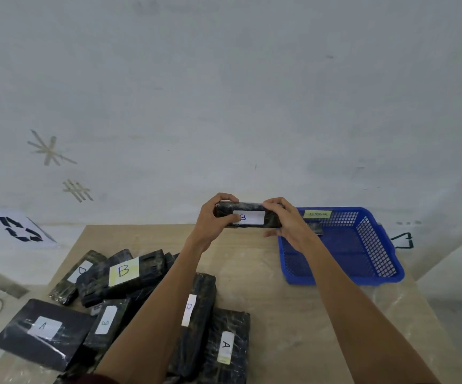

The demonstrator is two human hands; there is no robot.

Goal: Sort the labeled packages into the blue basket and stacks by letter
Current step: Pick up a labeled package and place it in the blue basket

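Both hands hold a black wrapped package (249, 207) with a white label marked B, lifted above the far edge of the table. My left hand (213, 217) grips its left end; my right hand (288, 220) grips its right end. The blue basket (362, 261) stands just to the right, with a yellow tag on its far rim and a small dark item partly hidden behind my right hand. On the near left lies a pile of black packages: a yellow-labelled B package (130, 273), a long B package (196, 314), an A package (44, 331) and another A package (229, 347).
The wooden table (293, 314) runs from the pile to the basket, with bare surface between them. A white wall rises behind it. A recycling sign (20, 228) sits at the far left. A cable loops on the floor left of the table.
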